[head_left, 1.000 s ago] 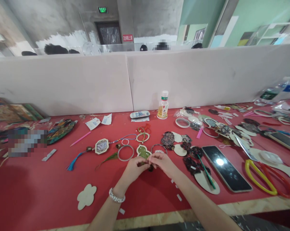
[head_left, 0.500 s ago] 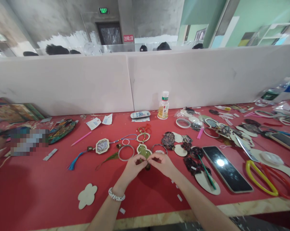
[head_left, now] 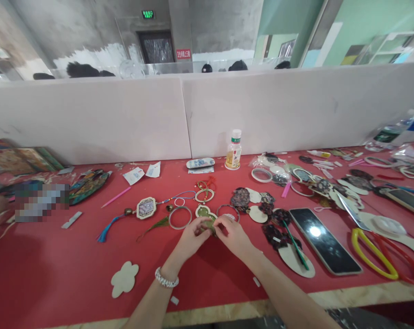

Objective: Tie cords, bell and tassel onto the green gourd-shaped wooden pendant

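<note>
Between my hands at the table's middle lies a green gourd-shaped pendant [head_left: 203,212] with a pale rim, its lower part mostly covered by fingers. My left hand [head_left: 194,236] is closed around the pendant's lower left edge. Close against it, my right hand [head_left: 232,234] makes a pinch at the lower right side; whatever its fingertips hold is too small and covered to tell. A grey ring [head_left: 180,227] lies just left of the pendant, and another ring [head_left: 218,211] is partly under my right hand. Above sits a pale round frame [head_left: 204,202] with a red tassel.
Left are an octagonal pendant [head_left: 146,208] with a blue tassel, a pink stick [head_left: 116,197] and a flower-shaped piece [head_left: 125,279]. Right are a phone [head_left: 325,242], scissors [head_left: 373,253] and dark patterned pieces [head_left: 240,200]. A bottle [head_left: 233,153] stands by the white partition [head_left: 124,121].
My right fingers have shifted slightly up and curled more, and my left fingers have lifted a little. The small brown bead or bell below the pendant is now hidden behind my fingers.
</note>
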Motion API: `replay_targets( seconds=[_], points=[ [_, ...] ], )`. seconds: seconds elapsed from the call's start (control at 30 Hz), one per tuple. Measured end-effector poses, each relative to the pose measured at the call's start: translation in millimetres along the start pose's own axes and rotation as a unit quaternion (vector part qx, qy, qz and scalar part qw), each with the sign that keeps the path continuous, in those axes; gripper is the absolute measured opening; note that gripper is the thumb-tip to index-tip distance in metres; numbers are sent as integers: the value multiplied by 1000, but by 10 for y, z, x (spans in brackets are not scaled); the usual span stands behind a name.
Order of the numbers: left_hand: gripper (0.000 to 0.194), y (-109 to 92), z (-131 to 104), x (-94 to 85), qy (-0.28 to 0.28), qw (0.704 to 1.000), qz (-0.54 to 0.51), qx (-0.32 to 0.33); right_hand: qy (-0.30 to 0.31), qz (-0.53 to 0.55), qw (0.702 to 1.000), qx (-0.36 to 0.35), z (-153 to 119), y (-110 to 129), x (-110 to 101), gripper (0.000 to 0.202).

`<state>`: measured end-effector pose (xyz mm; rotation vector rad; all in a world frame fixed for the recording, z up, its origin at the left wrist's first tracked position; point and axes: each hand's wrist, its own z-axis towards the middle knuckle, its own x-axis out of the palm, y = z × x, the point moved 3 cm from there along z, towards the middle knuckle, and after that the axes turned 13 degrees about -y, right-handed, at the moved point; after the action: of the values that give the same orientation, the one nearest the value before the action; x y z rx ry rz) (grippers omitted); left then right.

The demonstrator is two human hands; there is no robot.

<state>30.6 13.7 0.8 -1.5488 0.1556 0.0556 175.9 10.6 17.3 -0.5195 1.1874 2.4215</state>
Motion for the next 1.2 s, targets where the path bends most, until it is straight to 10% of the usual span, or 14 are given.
replay_targets(
  seconds=[0.97,1.2],
  points=[
    [24,30,35,-14,24,995,75,53,11,81,997,-7,-14,34,24,14],
    [35,9,14,-13,27,997,0,-70,-1,96,995,3,-18,34,24,12]
  ],
)
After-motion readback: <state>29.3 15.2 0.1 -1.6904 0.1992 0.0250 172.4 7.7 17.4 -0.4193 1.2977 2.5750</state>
